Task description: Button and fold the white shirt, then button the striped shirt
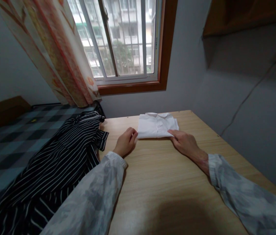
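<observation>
A folded white shirt (155,126) lies near the far edge of the wooden table (157,176), its collar toward the window. My left hand (127,141) pinches the shirt's near left corner between thumb and fingertips. At the near edge, right of the middle, my right hand (183,142) grips the cloth, thumb on top and fingers partly hidden underneath. A black garment with white stripes (64,153) is spread to the left of the table, one sleeve lying over the table's edge.
On the left is a bed with a checked cover (8,143). A curtain (62,52) hangs beside the window (123,42). A cable (245,99) runs down the right wall to the table's edge, and a wooden shelf (245,19) juts out above.
</observation>
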`<move>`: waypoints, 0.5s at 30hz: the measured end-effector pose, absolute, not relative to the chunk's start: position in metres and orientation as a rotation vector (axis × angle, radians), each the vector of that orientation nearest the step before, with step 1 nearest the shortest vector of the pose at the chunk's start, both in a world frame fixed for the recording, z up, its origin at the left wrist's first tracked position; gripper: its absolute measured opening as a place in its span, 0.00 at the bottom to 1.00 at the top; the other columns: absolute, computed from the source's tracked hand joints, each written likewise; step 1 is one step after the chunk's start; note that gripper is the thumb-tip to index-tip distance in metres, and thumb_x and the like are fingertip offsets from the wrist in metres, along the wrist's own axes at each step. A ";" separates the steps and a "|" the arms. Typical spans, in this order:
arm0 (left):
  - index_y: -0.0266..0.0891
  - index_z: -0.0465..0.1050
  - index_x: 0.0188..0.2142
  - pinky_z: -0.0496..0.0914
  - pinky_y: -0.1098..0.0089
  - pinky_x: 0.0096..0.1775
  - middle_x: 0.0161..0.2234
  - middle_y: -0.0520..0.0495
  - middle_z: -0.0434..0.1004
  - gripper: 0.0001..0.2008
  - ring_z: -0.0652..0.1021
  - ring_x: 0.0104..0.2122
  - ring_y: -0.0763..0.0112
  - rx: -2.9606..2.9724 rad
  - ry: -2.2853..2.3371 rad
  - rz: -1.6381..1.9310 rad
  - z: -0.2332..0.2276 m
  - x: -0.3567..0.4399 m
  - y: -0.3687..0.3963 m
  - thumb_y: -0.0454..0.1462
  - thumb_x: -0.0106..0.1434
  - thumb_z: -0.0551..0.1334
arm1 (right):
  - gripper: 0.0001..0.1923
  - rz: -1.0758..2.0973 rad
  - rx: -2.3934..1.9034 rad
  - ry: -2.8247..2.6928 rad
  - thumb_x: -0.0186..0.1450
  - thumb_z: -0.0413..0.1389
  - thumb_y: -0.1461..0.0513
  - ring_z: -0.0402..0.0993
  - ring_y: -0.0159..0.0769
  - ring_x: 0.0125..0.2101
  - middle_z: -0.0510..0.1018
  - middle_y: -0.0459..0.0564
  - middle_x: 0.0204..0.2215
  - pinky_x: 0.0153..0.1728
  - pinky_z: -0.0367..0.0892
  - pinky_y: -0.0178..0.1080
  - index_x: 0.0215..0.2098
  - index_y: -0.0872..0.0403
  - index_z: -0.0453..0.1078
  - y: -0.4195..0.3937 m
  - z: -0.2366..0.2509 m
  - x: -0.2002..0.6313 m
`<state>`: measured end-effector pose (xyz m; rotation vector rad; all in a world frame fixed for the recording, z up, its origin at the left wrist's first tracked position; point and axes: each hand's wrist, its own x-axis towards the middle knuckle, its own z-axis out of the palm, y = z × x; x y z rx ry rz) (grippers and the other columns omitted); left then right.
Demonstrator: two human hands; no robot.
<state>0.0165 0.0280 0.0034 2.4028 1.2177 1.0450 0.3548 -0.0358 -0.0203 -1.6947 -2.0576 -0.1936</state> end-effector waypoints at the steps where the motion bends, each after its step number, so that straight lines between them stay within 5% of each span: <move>1: 0.43 0.69 0.37 0.67 0.65 0.39 0.37 0.48 0.75 0.11 0.75 0.36 0.65 2.387 1.195 1.048 0.003 0.015 0.030 0.41 0.77 0.56 | 0.19 -0.200 -1.680 -2.081 0.77 0.56 0.59 0.82 0.47 0.59 0.82 0.51 0.63 0.55 0.78 0.44 0.64 0.46 0.77 -0.036 -0.020 0.356; 15: 0.43 0.70 0.37 0.67 0.65 0.37 0.34 0.50 0.73 0.11 0.73 0.34 0.66 2.259 1.179 1.121 -0.002 0.013 0.037 0.42 0.77 0.57 | 0.20 -0.236 -1.546 -2.224 0.79 0.54 0.58 0.80 0.46 0.62 0.81 0.53 0.63 0.61 0.76 0.46 0.66 0.49 0.77 -0.033 -0.017 0.363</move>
